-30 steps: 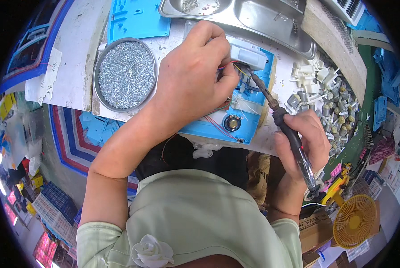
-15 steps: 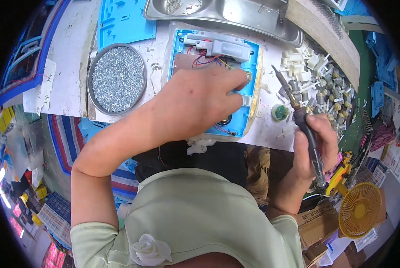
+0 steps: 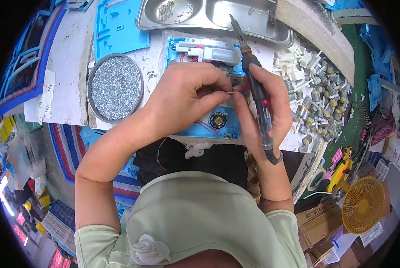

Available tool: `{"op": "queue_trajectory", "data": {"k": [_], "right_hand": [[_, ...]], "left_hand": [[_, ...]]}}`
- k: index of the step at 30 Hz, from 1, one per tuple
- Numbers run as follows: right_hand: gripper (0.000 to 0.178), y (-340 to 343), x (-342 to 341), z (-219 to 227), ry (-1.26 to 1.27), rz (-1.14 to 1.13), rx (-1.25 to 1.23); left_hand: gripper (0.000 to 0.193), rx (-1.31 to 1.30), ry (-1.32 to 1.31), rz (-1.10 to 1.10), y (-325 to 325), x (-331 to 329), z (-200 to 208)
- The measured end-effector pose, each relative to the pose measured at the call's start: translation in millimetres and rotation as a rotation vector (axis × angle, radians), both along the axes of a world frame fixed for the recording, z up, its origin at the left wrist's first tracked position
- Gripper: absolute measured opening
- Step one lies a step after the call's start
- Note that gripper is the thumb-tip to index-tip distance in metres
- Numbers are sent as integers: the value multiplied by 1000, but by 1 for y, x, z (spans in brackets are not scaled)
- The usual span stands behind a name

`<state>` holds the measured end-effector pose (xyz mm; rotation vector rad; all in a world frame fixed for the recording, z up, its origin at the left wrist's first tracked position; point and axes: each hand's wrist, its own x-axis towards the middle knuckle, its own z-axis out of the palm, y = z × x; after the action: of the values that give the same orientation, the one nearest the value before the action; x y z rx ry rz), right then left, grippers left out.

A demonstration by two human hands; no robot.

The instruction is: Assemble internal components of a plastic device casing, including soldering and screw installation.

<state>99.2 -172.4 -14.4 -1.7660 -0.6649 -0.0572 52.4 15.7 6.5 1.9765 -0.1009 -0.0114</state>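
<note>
left hand [image 3: 182,100]: mine, fingers curled in, thumb + forefinger pinching a thin wire end [image 3: 229,92] over the blue housing [image 3: 200,125]
right hand [image 3: 264,105]: wrapped round the soldering iron [image 3: 258,96], tip pointing up and away toward the steel tray; forefinger tip also meets the wire end at the same spot as my left pinch
workpiece: blue housing lies flat on the white bench [image 3: 66,89] right in front of me, btw both hands, open side up
done so far: white/grey part [image 3: 211,52] already seated at the top end, round speaker-like disc [image 3: 217,120] sits low in the shell, red leads [image 3: 206,127] run across inside
left to do: my guess, the wire I'm pinching isn't joined yet, since the iron tip is up off the work; shell is open w/ no cover on it. Early-to-mid stage I'd say
round tin [image 3: 115,87]: just left of the housing, full of small silver screws
steel tray [image 3: 209,15]: two compartments at the far edge; left one has a small heap of springs or screws, can't tell which; right one nearly bare
loose pile [image 3: 314,96]: right of my hand, white plastic bits + small metal motors, not in any container
blue plate [image 3: 119,29]: flat moulded piece beyond the tin
</note>
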Motion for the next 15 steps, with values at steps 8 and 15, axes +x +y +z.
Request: {"op": "queue_trajectory", "data": {"k": [8, 15], "right_hand": [[28, -76, 7, 30, 60, 34, 223], [18, -82, 14, 29, 56, 373, 50]], "left_hand": [[18, 236, -228, -197, 8, -7, -6], [20, 275, -326, -299, 15, -6, -10]]}}
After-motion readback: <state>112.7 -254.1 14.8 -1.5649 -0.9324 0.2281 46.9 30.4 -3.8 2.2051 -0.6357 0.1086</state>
